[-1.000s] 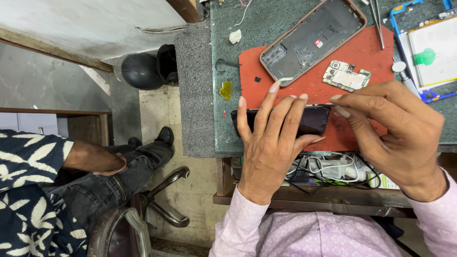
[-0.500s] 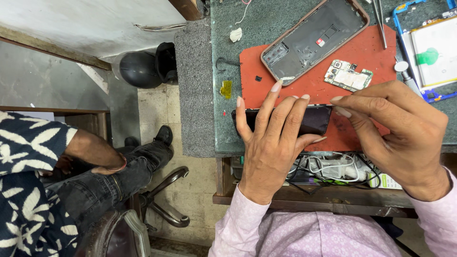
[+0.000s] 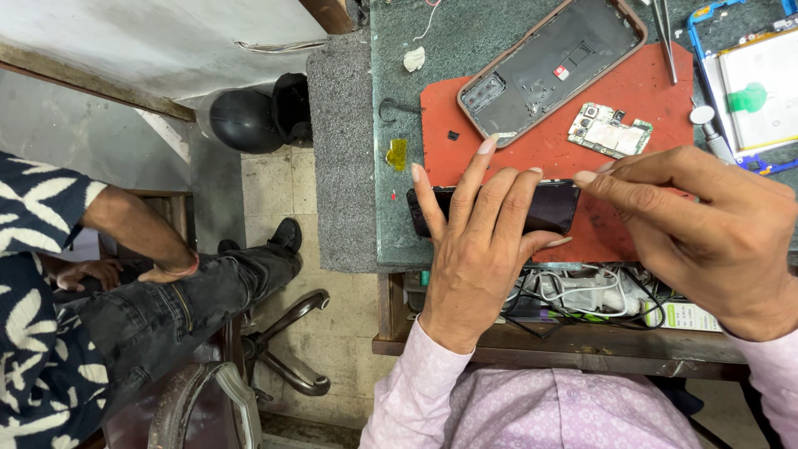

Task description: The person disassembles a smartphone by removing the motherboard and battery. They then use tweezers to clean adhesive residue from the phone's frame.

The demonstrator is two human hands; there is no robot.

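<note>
A black phone (image 3: 552, 208) lies on a red mat (image 3: 582, 158) at the near edge of the workbench. My left hand (image 3: 478, 241) presses flat on the phone, fingers spread across its top. My right hand (image 3: 698, 233) reaches in from the right, its pinched fingertips touching the phone's right end; whether they hold a small tool I cannot tell. Behind on the mat lie an opened phone back shell (image 3: 553, 66) and a small circuit board (image 3: 609, 130).
Tweezers (image 3: 665, 33) and a blue-framed phone part (image 3: 752, 83) lie at the back right. A drawer of tangled cables (image 3: 573, 295) sits under the bench edge. Another person in a patterned shirt (image 3: 41, 274) sits at left beside a chair (image 3: 274, 349); a dark helmet (image 3: 245, 120) rests on the floor.
Both of my hands stay on the phone nearly unmoved. The seated person at left has shifted their arm and leg slightly.
</note>
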